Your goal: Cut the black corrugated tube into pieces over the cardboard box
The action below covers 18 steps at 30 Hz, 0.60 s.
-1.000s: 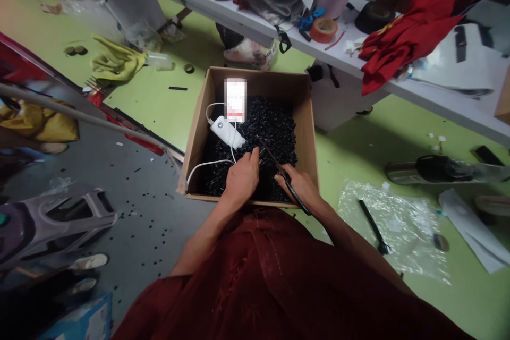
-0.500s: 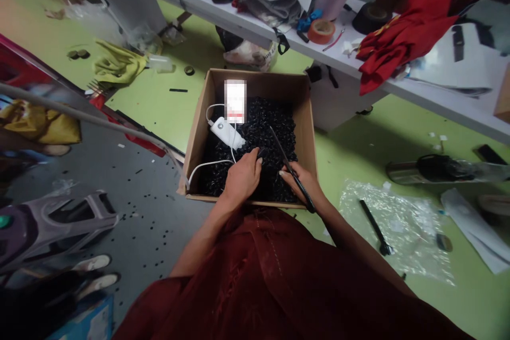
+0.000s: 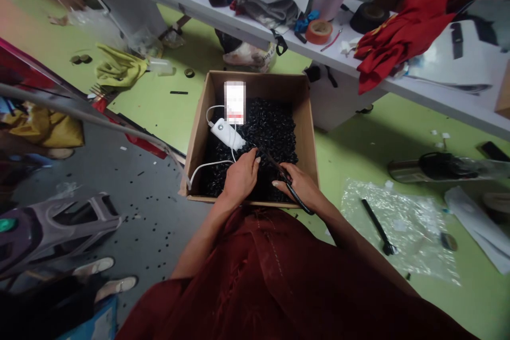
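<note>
My left hand [image 3: 241, 174] is over the near middle of an open cardboard box [image 3: 313, 143], thumb and fingers closed on a small black piece that I can barely make out. My right hand [image 3: 298, 185], by the box's right wall, is closed around a long, scissors-like tool [image 3: 299, 197] with a black handle. The tool's dark tip points up and left, close to my left fingertips. Many small shiny black pieces [image 3: 274, 122] fill the box. On them, at the left, lie a white power bank [image 3: 228, 134] with a white cable and a blurred-out white rectangle [image 3: 235, 102].
A cluttered white shelf [image 3: 338, 53] runs behind the box, with orange tape [image 3: 319, 32] and red cloth [image 3: 398, 42]. Clear plastic [image 3: 402, 228] and a steel flask [image 3: 406, 171] lie to the right. A purple-grey stool [image 3: 59, 228] and a person's shoes [image 3: 115, 288] are at left.
The tool in my right hand has swung lower and leftward, bringing its tip to my left fingers. My left hand has barely moved. The person's shoes at lower left have shifted to the right.
</note>
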Each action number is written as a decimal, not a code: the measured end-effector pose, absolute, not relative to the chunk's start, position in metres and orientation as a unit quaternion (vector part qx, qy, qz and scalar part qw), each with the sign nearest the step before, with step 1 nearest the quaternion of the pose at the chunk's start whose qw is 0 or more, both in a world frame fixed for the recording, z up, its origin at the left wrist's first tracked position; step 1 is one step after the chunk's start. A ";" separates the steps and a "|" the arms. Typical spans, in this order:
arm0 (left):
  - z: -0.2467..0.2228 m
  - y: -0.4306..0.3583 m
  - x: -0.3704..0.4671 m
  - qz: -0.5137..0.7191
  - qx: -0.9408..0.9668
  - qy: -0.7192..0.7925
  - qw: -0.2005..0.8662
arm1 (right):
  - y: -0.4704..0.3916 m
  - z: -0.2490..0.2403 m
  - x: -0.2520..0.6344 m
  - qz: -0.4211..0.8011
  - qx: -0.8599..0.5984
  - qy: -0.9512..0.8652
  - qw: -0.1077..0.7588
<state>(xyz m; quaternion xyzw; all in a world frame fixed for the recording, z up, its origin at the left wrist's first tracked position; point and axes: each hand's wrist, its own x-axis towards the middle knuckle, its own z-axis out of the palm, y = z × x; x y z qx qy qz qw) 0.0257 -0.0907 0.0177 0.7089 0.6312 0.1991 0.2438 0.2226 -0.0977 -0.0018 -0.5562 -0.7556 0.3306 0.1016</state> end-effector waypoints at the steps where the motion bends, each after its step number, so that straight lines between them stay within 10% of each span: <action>1: 0.018 -0.091 0.026 0.193 0.713 0.630 0.239 | -0.098 -0.002 0.223 0.330 -0.557 -0.755 0.099; 18: 0.015 -0.091 0.029 0.153 0.730 0.629 0.218 | -0.093 -0.003 0.218 0.340 -0.549 -0.756 0.105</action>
